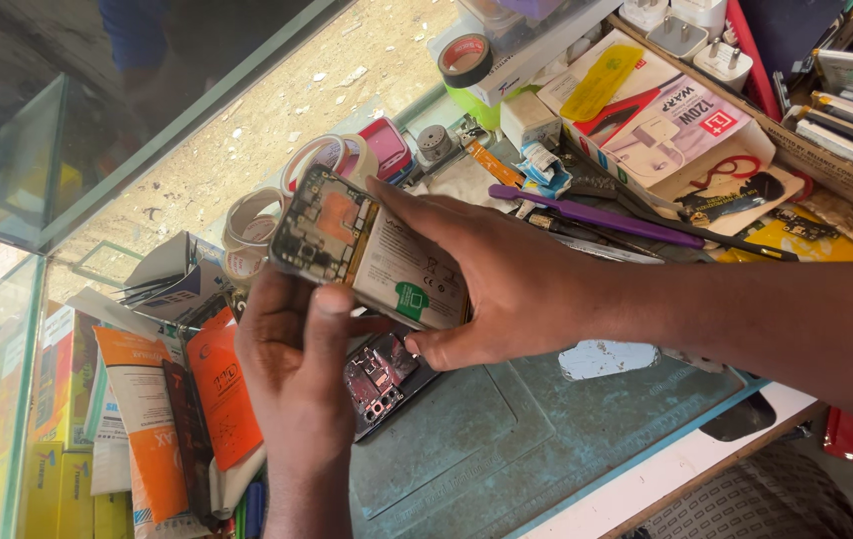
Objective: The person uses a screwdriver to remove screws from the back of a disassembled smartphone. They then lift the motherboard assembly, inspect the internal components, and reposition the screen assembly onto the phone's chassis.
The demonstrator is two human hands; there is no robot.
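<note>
The left hand (pixel 292 349) comes up from below, fingers closed around the near end of an opened phone (pixel 372 250), its thumb pressed flat against the edge by the circuit board. The right hand (pixel 506 284) reaches in from the right side, also gripping the phone: its fingers lie stretched along the top edge and its thumb tucks under the lower corner, next to the pale battery. So both hands hold the phone together, lifted above the bench, back cover off, with the board, an orange patch and the battery facing up.

Just beneath the phone, partly hidden by the hands, a second dark phone body (pixel 382 384) lies on the grey-green work mat (pixel 506 439), its insides exposed too.

To the left of the left hand stand orange and white packets (pixel 162 419), leaning against each other. Behind the phone sit several rolls of tape (pixel 257 215). Past the right hand, a purple-handled tool (pixel 596 215) rests among other tools, and beyond it lies a white charger box (pixel 646 115). A glass counter (pixel 17 150) runs along the far left.
</note>
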